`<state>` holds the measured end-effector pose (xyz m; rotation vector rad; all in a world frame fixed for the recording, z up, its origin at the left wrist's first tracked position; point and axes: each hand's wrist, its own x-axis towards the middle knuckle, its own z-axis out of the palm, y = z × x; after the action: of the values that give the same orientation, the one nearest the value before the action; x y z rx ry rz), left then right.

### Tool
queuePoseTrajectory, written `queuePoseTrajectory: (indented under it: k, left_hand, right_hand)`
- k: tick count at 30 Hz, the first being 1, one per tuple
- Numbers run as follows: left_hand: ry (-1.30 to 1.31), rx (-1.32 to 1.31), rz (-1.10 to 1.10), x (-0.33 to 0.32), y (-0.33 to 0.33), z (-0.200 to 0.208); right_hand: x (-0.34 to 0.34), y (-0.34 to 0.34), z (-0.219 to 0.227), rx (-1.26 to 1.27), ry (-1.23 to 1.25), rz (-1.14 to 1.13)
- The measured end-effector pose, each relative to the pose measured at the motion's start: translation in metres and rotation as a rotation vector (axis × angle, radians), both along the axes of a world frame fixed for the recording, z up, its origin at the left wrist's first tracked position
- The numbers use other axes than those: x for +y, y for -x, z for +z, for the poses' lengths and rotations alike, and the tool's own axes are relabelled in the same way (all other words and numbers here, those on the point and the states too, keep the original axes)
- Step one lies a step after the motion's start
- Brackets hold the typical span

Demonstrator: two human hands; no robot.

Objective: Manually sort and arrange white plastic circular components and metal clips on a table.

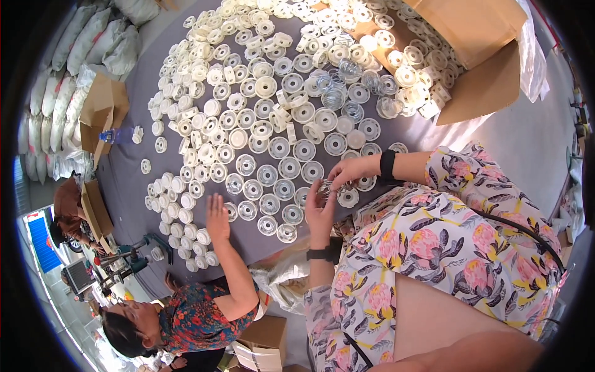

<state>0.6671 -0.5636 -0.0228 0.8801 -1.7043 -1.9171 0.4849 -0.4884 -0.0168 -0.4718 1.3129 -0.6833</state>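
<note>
Both my hands meet over the near edge of the table. My left hand point(319, 214) is closed on a metal coil spring point(325, 190), its fingers partly hiding it. My right hand point(348, 172) pinches the same spring from the other side. Close by lie rows of round white plastic parts point(289, 168) with a hole in the middle; several near my hands show shiny rings inside, perhaps springs. A loose heap of coil springs point(334, 92) rests among the white parts farther off.
Piles of white parts cover the grey tabletop point(133, 180). An open cardboard box point(480, 77) spills more at the far right. At the left, a co-worker's hand point(217, 218) lies beside stacked white caps point(186, 216). A bottle point(118, 135) stands near the left edge.
</note>
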Motion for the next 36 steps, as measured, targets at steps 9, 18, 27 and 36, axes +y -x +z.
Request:
queuePoseTrajectory:
  k: [9, 18, 27, 36]
  left_hand:
    - [-0.176, -0.224, 0.208, -0.039, 0.002, -0.021]
    - [0.958, -0.538, -0.014, -0.097, 0.032, -0.01]
    - [-0.024, -0.065, -0.304, -0.02, 0.023, 0.0]
    - [-0.603, -0.187, 0.1, -0.037, 0.008, -0.015]
  right_hand:
    - [0.017, 0.008, -0.001, 0.684, 0.441, 0.024]
    - [0.015, 0.008, -0.003, 0.527, 0.305, -0.144]
    - [0.009, 0.003, 0.008, -0.183, 0.112, -0.33]
    - [0.02, 0.019, -0.016, 0.521, 0.401, -0.251]
